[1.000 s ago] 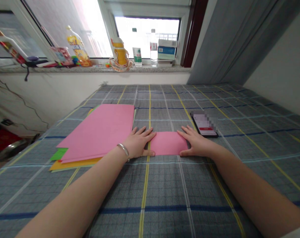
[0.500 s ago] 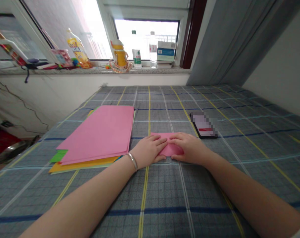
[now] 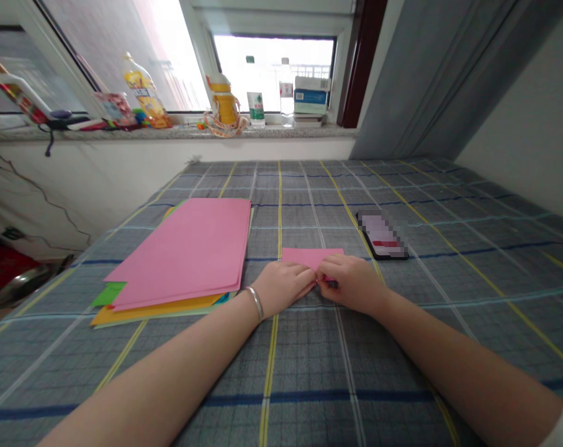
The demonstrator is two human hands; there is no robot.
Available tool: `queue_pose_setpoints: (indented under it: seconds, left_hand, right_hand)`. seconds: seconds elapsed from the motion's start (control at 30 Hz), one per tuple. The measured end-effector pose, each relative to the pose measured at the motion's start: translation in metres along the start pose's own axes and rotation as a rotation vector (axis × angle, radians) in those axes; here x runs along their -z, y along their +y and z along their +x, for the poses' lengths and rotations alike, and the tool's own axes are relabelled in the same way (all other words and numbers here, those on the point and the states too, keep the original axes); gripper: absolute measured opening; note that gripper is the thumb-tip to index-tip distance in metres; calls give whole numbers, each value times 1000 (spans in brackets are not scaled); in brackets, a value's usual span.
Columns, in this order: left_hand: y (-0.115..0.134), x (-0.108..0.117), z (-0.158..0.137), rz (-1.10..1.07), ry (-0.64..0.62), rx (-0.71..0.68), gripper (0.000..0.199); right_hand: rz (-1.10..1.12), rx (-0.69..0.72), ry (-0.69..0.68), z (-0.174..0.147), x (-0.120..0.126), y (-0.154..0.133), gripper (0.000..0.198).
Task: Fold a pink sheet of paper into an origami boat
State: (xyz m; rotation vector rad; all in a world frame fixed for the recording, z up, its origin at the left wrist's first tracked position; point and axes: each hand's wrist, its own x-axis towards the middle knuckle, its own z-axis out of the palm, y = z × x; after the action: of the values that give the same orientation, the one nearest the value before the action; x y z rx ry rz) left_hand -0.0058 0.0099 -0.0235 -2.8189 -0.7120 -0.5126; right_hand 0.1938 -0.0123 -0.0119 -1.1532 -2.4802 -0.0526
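Note:
A small pink piece of paper lies on the plaid cloth, its far part showing beyond my fingers. My left hand, with a silver bangle at the wrist, has its fingers pressed together over the near left part of the paper. Beside it, fingertips nearly meeting, my right hand is closed in a pinch at the paper's near edge. Both hands cover that edge, so how it is folded there is hidden.
Left of my hands lies a stack of pink sheets with green and orange paper beneath. A phone rests on the plaid cloth to the right. Bottles, a yellow flask and boxes line the windowsill.
Both hands have drawn back toward the paper's near edge, uncovering its far part. My right fingers have curled from lying flat into a pinch.

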Motion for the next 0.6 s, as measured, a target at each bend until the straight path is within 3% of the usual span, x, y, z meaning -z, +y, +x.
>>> queue_pose_setpoints:
  seconds: [0.33,0.6]
  left_hand:
    - [-1,8,3,-2,152,-22,25]
    - [-10,12,0,-25,220,64,19]
  right_hand:
    - [13,-12,55,0,4,-1,7]
    - [35,-40,86,-4,15,11,9]
